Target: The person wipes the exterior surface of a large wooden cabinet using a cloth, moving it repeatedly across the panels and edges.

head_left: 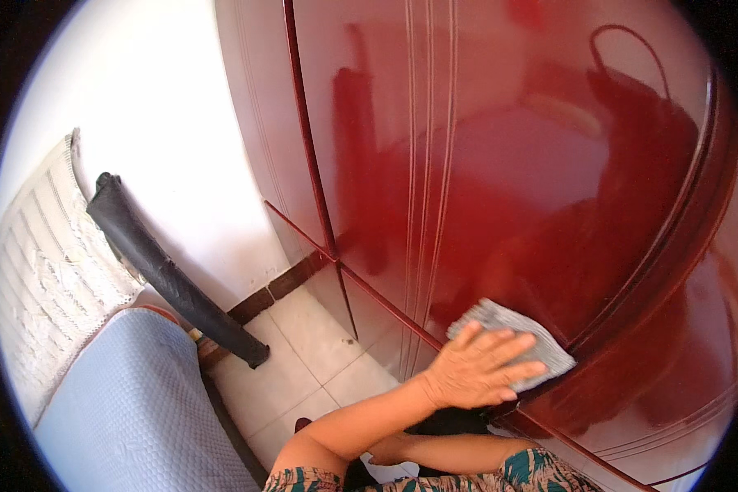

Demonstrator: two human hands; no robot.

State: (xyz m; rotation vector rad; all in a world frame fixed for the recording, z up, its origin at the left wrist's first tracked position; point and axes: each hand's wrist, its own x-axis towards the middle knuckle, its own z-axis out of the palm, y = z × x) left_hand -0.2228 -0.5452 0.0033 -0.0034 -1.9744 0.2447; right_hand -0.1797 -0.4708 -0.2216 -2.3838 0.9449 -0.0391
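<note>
My left hand (480, 369) presses a folded grey cloth (553, 357) against a glossy dark-red cabinet door (500, 221). Its fingers are spread over the cloth, close to the door's lower right edge. Below it, my right forearm (467, 453) crosses in front of my body toward the left. Only the back part of my right hand (389, 449) shows under the left forearm, and its fingers are hidden. A small white thing (389, 471) lies just below that hand; I cannot tell whether the hand touches it.
Left of the cabinet, a black wrapped roll (168, 271) leans between the white wall (164, 90) and a light-blue quilted cover (139, 402). A striped cream cloth (49, 262) hangs behind them. Pale floor tiles (291, 369) meet a dark skirting board (254, 305).
</note>
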